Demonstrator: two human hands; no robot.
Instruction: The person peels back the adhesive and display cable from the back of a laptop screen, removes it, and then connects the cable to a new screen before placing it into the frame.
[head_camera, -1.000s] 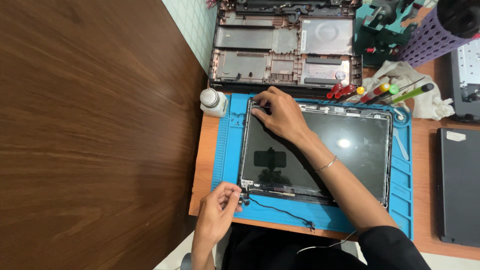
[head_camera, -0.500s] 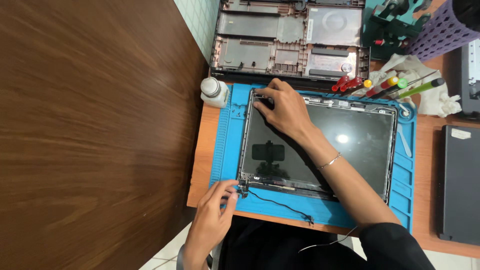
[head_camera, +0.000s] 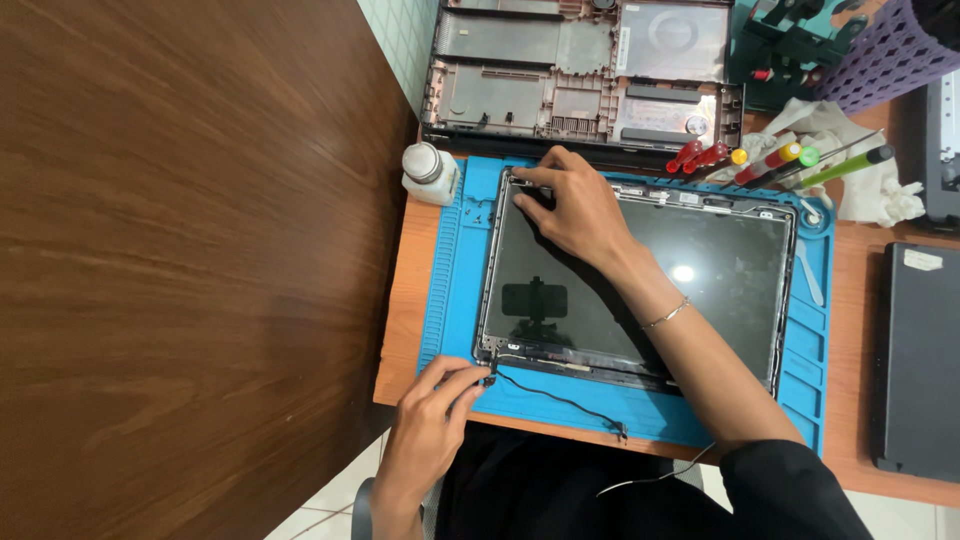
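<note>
Two hands work on a bare laptop screen panel (head_camera: 640, 285) lying face up in its lid frame on a blue repair mat (head_camera: 455, 290). The right hand (head_camera: 575, 205) lies across the far left corner, fingers spread and curled onto the frame edge, gripping nothing loose. The left hand (head_camera: 430, 425) pinches at the near left hinge corner, fingertips narrowed on a small black connector of the thin black cable (head_camera: 560, 400) that trails along the mat's near edge. Judging by this, the front bezel is already off and the panel is exposed but not lifted; the gutted laptop base (head_camera: 585, 80) sits apart beyond the mat. A purple mesh basket (head_camera: 890, 60) stands at far right, its contents out of view; the white bottle (head_camera: 430, 172) is capped.
</note>
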